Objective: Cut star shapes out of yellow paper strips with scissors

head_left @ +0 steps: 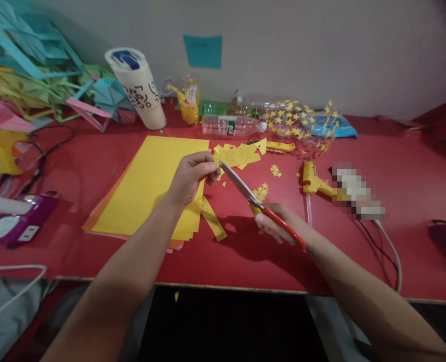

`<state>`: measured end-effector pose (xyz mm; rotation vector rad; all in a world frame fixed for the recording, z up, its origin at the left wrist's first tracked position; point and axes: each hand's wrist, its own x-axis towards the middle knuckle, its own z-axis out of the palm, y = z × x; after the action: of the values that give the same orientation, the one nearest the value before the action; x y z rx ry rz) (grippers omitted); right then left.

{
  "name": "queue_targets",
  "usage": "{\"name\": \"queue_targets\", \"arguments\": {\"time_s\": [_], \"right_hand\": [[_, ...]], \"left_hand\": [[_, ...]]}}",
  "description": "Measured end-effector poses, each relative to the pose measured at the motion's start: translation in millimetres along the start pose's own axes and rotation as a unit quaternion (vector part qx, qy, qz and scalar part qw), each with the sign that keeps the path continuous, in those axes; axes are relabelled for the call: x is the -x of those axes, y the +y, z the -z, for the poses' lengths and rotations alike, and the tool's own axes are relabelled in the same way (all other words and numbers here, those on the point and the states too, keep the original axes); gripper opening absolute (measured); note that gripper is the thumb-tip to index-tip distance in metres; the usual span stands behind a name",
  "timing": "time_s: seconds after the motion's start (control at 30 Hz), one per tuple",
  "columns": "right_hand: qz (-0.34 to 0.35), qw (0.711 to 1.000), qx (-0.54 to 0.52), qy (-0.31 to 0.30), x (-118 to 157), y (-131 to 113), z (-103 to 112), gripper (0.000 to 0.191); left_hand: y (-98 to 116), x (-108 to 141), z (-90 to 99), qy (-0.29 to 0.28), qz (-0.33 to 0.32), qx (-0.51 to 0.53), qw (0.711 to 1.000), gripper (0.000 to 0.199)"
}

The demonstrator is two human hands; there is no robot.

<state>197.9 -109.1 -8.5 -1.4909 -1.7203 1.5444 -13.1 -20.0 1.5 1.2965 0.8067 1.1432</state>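
Red table, and it's busy: yellow sheets lying flat at centre, a cut strip beside them, paper stars scattered, a glue gun, a bottle on its side.

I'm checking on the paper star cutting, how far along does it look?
Done: cut yellow stars lie on the red table, more by the bottles. In hand: the left hand pinches a small yellow piece and the right hand works red-handled scissors at it. Left: a stack of uncut yellow sheets.
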Motion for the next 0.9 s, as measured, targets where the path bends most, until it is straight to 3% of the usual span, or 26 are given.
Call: {"name": "queue_targets", "arguments": {"time_s": [0.6,0.9], "right_hand": [[-0.009,1.0,-0.01,0.007,-0.4,-0.7,0.7,0.049],[-0.049,0.999,-0.004,0.014,-0.6,-6.0,0.4,0.048]], "left_hand": [[2.5,-1.5,2.4,-0.009,0.019,0.024,0.999,0.011],[4.7,-1.3,2.9,-0.008,0.034,0.006,0.999,0.011]]}}
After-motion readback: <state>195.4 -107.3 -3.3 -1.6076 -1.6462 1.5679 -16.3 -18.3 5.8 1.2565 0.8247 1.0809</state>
